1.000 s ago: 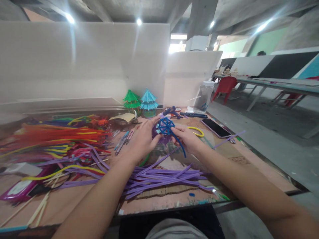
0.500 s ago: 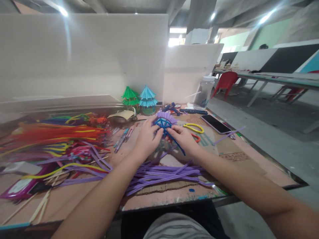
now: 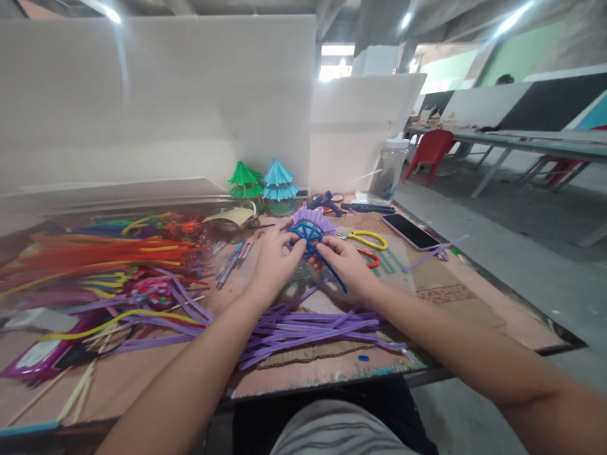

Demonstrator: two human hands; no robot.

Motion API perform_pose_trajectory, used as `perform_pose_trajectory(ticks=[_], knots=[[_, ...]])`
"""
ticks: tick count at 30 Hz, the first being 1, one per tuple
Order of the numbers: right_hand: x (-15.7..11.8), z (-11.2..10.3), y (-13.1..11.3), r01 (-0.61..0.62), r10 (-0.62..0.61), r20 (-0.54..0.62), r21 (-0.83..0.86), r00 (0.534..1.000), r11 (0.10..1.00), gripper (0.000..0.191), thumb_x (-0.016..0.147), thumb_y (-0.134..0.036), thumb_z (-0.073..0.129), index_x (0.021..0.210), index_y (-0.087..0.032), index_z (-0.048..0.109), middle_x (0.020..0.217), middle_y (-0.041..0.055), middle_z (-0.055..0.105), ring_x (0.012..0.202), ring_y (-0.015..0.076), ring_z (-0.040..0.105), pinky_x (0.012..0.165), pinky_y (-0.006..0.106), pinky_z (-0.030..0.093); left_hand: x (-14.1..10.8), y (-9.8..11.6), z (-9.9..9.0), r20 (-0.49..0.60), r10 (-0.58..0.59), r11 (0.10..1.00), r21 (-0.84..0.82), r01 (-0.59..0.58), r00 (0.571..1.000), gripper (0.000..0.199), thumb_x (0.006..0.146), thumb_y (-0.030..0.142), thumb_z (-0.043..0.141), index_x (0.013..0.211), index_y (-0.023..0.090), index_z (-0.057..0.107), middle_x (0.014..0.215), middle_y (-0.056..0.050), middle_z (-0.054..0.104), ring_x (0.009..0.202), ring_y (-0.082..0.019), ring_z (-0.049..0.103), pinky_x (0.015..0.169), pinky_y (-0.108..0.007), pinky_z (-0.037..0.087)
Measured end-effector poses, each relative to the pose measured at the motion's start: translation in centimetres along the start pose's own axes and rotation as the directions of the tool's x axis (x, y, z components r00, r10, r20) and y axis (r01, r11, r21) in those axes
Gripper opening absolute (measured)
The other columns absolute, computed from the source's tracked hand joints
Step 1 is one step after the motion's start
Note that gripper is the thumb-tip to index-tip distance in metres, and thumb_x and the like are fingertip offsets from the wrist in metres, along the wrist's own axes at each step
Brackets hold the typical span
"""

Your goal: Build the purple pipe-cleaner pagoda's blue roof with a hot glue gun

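Observation:
A small craft piece, with blue spokes in a wheel shape and a purple fringed edge behind, is held up between both hands above the table. My left hand is closed on its left side, thumb at the front. On its lower right, my right hand pinches the blue pipe cleaner, whose loose end hangs down to the right. Below the hands lies a pile of purple pipe cleaners on cardboard. Yellow-handled scissors and a red-handled tool lie just right of my right hand.
Bundles of orange and mixed pipe cleaners cover the left side. Pens lie left of my hands. Green and light-blue tiered models stand behind, with a glue gun, a bottle and a phone farther right.
The view has shifted slightly. Both hands still hold the craft piece in nearly the same pose, and more of the scissors shows beside my right hand.

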State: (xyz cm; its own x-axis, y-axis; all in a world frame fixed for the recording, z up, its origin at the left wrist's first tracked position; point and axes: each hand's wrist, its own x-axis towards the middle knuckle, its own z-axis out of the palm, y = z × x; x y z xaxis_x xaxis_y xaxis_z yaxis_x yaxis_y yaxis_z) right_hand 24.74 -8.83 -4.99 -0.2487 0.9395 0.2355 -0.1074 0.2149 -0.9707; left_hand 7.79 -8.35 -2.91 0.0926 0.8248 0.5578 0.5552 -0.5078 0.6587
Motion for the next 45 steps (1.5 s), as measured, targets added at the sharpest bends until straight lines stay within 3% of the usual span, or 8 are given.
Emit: perform_pose_trajectory(ticks=[16, 24, 28, 31, 34, 38, 45], knots=[[-0.2, 0.2, -0.2, 0.016, -0.016, 0.028, 0.004, 0.999, 1.000, 0.031, 0.082, -0.049, 0.070, 0.079, -0.020, 0.060, 0.071, -0.0016, 0.068, 0.062, 0.0127, 0.061, 0.063, 0.028, 0.050, -0.2, -0.5, 0.1, -0.029, 0.084, 0.994, 0.079, -0.082, 0.996, 0.017, 0.091, 0.027, 0.058, 0.080, 0.019, 0.068, 0.131, -0.011, 0.063, 0.130, -0.026, 0.054, 0.113, -0.046, 0.039], [0.1, -0.1, -0.4, 0.013, -0.013, 0.003, 0.038, 1.000, 0.999, 0.033, 0.080, -0.052, 0.072, 0.080, -0.020, 0.063, 0.070, -0.0013, 0.068, 0.061, 0.0129, 0.061, 0.063, 0.028, 0.052, -0.1, -0.6, -0.4, 0.003, 0.230, 0.957, 0.183, -0.227, 0.973, 0.025, 0.097, 0.027, 0.050, 0.090, 0.019, 0.071, 0.126, -0.011, 0.067, 0.123, -0.026, 0.057, 0.107, -0.046, 0.043], [0.2, -0.3, -0.5, 0.016, -0.014, -0.021, 0.054, 1.000, 0.998, 0.036, 0.079, -0.054, 0.073, 0.079, -0.020, 0.063, 0.070, -0.0009, 0.068, 0.061, 0.0136, 0.063, 0.064, 0.028, 0.052, 0.3, -0.3, -1.4, -0.094, 0.288, 0.949, 0.163, -0.271, 0.953, 0.031, 0.101, 0.033, 0.045, 0.091, 0.020, 0.071, 0.117, -0.009, 0.071, 0.116, -0.023, 0.061, 0.104, -0.043, 0.042], [0.2, -0.3, -0.5, 0.012, -0.010, -0.028, 0.056, 1.000, 0.998, 0.036, 0.079, -0.055, 0.073, 0.079, -0.020, 0.063, 0.070, -0.0004, 0.069, 0.061, 0.0137, 0.062, 0.064, 0.029, 0.053, 0.5, -0.1, -2.3, -0.220, 0.263, 0.962, 0.129, -0.239, 0.939, 0.030, 0.102, 0.034, 0.042, 0.093, 0.019, 0.067, 0.102, -0.008, 0.070, 0.103, -0.022, 0.062, 0.095, -0.038, 0.044], [0.2, -0.4, -0.6, 0.000, 0.002, -0.033, 0.071, 0.999, 0.998, 0.036, 0.079, -0.054, 0.074, 0.078, -0.020, 0.063, 0.070, -0.0003, 0.069, 0.062, 0.0136, 0.063, 0.064, 0.028, 0.053, 0.6, 0.0, -2.8, -0.278, 0.241, 0.967, 0.147, -0.207, 0.930, 0.022, 0.099, 0.034, 0.048, 0.092, 0.019, 0.062, 0.093, -0.006, 0.066, 0.096, -0.022, 0.059, 0.090, -0.037, 0.043], [0.3, -0.5, -0.8, -0.013, 0.015, -0.025, 0.087, 1.000, 0.996, 0.037, 0.077, -0.055, 0.075, 0.076, -0.020, 0.062, 0.069, 0.0000, 0.070, 0.062, 0.0140, 0.063, 0.063, 0.028, 0.053, 0.9, -0.3, -2.9, -0.236, 0.206, 0.969, 0.183, -0.165, 0.950, 0.018, 0.098, 0.029, 0.046, 0.084, 0.021, 0.054, 0.086, -0.005, 0.060, 0.090, -0.022, 0.055, 0.084, -0.035, 0.041], [0.5, -1.1, -1.5, -0.015, 0.018, -0.031, 0.080, 0.999, 0.997, 0.037, 0.076, -0.055, 0.076, 0.076, -0.020, 0.064, 0.069, 0.0006, 0.070, 0.061, 0.0137, 0.063, 0.064, 0.028, 0.054, 1.1, -0.7, -2.7, -0.152, 0.088, 0.984, 0.169, -0.062, 0.984, 0.033, 0.099, 0.026, 0.033, 0.067, 0.024, 0.037, 0.066, 0.000, 0.046, 0.067, -0.019, 0.047, 0.067, -0.032, 0.037]])
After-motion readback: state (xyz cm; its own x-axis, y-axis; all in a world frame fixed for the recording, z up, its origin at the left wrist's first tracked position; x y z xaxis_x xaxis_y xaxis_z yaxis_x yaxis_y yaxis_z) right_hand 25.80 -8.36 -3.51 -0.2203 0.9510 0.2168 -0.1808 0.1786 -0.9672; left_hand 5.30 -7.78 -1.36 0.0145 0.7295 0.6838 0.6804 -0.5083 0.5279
